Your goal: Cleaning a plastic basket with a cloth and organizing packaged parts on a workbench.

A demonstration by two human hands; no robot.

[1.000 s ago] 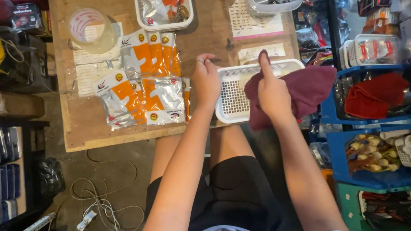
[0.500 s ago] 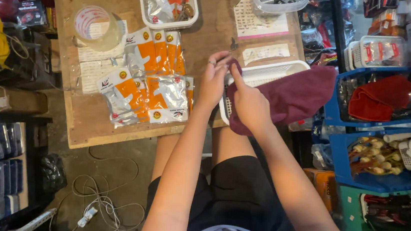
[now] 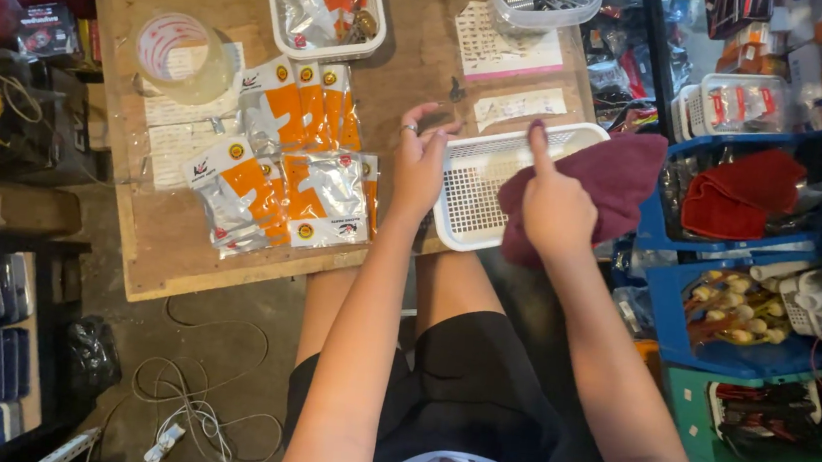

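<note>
- Clearly, the white mesh basket (image 3: 480, 192) is flanked by both hands at the near edge of the wooden board (image 3: 177, 259), its long axis running from one hand towards the other.
- The left hand (image 3: 421, 162) is set against the basket's left rim, fingers loosely spread and curled; nothing is seen pinched.
- The right hand (image 3: 554, 207) is pressed onto the maroon cloth (image 3: 617, 176), forefinger extended, other fingers folded.
- The cloth is draped over the basket's right end, directly beneath those fingers, so the right hand is the nearer.

Bare wood (image 3: 418, 51) open above white basket (image 3: 474, 202); foil packets (image 3: 286, 169) crowd left (blue racks (image 3: 760, 255) right).
</note>
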